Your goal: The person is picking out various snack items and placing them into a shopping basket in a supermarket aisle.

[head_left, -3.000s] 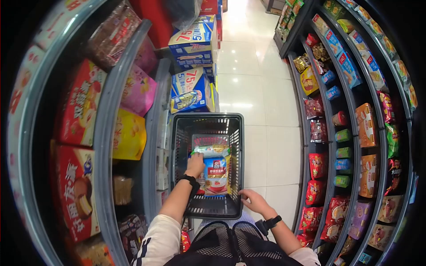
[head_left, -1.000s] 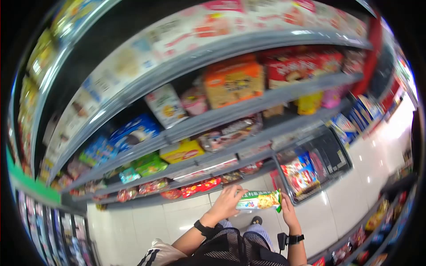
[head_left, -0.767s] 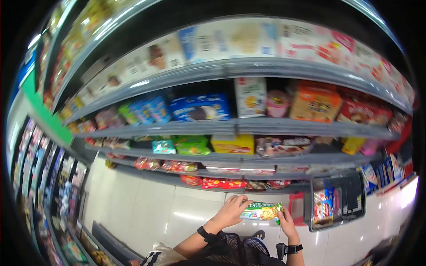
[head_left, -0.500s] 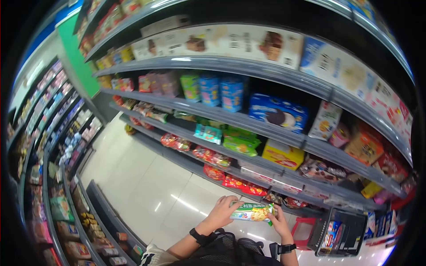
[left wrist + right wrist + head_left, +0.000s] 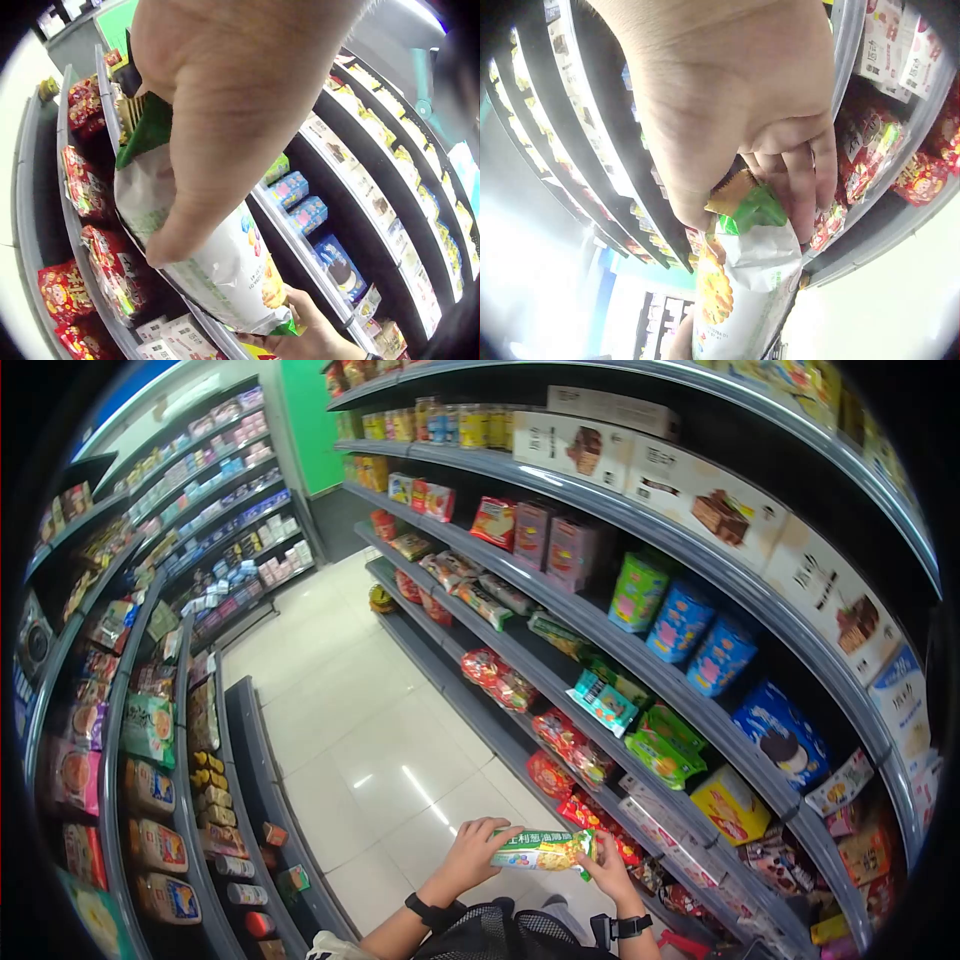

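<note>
A long white and green biscuit packet (image 5: pixel 540 852), with a cracker picture on its front, is held level before the body. My left hand (image 5: pixel 472 860) grips its left end. My right hand (image 5: pixel 608 868) holds the other end. In the left wrist view, the thumb of the left hand (image 5: pixel 217 127) lies along the packet (image 5: pixel 240 281), and the palm side is hidden. From the right wrist, the right hand (image 5: pixel 735 97) has thumb and fingers on either side of the packet's (image 5: pixel 754 259) crimped green and brown end.
A long snack shelf (image 5: pixel 500 555) runs along the right, with boxes, blue canisters (image 5: pixel 720 655) and red bags (image 5: pixel 570 745). Another stocked shelf (image 5: pixel 130 690) lines the left. Between them a tiled aisle (image 5: pixel 370 760) leads to a far shelf (image 5: pixel 225 500).
The left hand was in the black basket at the packet, the right at the basket's rim. Later both hold the packet out of it. The view has swung left, and the basket has left it.
</note>
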